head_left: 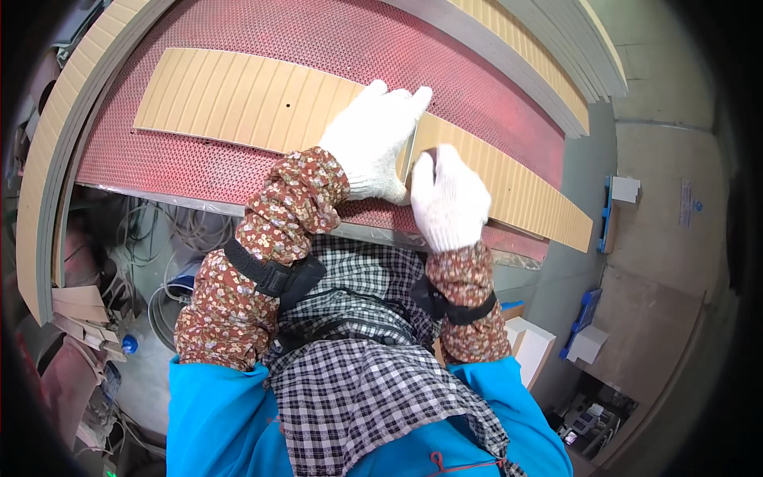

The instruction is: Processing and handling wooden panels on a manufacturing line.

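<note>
My left hand [369,143], in a white knitted glove, lies across the right end of a tan grooved panel [230,99]. Its fingers and thumb are spread over the panel's width. A second tan grooved panel [517,187] extends to the right, with a narrow dark gap between the two. Over the near edge of that second panel, close to the gap, is my right hand [451,203], also gloved. Its fingers are curled closed, and whatever they hold is hidden. Both panels rest on a red, mesh-textured work surface [238,28].
Stacked tan strips [524,40] line the far right edge, and more long strips [44,175] curve along the left. Cables [151,230] and scrap pieces [83,306] lie below left. A white box [532,346] stands by my right elbow. Blue-and-white items [624,191] sit at the right.
</note>
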{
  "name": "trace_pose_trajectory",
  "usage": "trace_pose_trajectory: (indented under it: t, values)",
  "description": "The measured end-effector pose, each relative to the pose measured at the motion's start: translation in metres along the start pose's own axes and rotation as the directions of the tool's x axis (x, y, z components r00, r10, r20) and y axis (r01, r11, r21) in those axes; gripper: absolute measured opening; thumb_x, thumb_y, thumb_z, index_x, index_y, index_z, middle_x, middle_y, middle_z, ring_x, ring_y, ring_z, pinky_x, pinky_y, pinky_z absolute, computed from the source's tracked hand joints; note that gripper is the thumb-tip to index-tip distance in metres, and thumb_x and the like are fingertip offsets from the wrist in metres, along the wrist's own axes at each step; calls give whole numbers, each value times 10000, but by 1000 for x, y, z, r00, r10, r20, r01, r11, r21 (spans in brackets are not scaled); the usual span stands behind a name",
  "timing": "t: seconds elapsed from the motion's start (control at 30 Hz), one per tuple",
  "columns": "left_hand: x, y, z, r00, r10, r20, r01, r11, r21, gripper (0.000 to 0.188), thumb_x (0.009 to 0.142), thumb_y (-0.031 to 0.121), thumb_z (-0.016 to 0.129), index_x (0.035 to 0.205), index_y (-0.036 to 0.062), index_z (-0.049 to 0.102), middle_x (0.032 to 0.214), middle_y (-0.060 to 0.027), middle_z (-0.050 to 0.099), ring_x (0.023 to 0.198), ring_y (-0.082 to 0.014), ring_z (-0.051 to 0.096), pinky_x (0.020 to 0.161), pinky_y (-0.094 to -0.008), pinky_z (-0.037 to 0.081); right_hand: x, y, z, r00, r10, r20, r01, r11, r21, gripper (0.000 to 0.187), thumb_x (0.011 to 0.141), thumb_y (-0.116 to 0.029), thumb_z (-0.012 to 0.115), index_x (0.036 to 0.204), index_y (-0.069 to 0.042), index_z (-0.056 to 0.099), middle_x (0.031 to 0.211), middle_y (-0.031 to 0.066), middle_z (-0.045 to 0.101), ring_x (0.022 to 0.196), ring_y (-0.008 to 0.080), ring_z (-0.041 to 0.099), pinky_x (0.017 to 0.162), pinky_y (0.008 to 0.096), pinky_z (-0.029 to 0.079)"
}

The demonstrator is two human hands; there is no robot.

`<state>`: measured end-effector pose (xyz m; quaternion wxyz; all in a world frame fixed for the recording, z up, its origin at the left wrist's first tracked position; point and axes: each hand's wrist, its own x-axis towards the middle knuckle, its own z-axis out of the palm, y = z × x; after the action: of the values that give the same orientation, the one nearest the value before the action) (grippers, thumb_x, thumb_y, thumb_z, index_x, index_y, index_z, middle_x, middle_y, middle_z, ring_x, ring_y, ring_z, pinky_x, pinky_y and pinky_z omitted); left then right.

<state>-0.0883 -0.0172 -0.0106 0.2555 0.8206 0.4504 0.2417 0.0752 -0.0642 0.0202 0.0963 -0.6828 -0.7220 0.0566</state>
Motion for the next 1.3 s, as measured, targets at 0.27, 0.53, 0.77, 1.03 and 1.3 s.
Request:
trace_pose_trajectory:
  t: [0.27, 0.53, 0.77, 1.03, 1.3]
  values:
    - [-2, -4, 4, 998, 46, -48, -45, 999, 10, 1283, 557, 343, 982, 1568, -108, 335, 1367, -229, 597, 1280, -380, 538, 1203, -442, 386, 56, -5, -2, 993, 98, 64, -91, 990, -107, 392, 1053, -389, 516, 1055, -40, 697, 987, 251, 752, 962, 432, 743, 884, 531, 569]
    - [-1, -3, 1, 1000, 7, 12, -7, 1000, 3, 1283, 552, 348, 988, 1564, -98, 339, 1354, -228, 592, 1250, -396, 539, 1189, -462, 401, 27, -3, -1, 997, 36, 66, -31, 996, -79, 336, 1064, -353, 530, 1064, -53, 683, 942, 225, 751, 909, 403, 750, 854, 501, 582]
    - [-1, -3, 1, 999, 46, -14, -46, 999, -5, 1293, 537, 354, 1006, 1558, -86, 347, 1329, -215, 597, 1205, -382, 539, 1142, -462, 443, -58, 3, -10, 984, -106, 145, 120, 989, -89, 209, 1028, -288, 628, 963, -91, 656, 761, 140, 719, 652, 331, 730, 629, 437, 589]
    - [-2, -4, 2, 998, 58, -22, -58, 998, 8, 1281, 537, 361, 1016, 1544, -84, 362, 1272, -197, 612, 1162, -360, 547, 1125, -454, 446, -54, 7, -11, 999, -13, -46, 17, 994, 106, 183, 1028, -251, 645, 973, -84, 696, 810, 170, 748, 705, 368, 741, 690, 462, 596]
    - [0, -1, 1, 998, 55, -2, -55, 998, 35, 1251, 574, 407, 992, 1536, -95, 369, 1224, -189, 642, 1200, -335, 585, 1171, -443, 388, -41, 0, -9, 999, -32, -6, 33, 996, 82, 189, 1035, -255, 626, 980, -90, 699, 799, 166, 750, 712, 359, 748, 697, 457, 596]
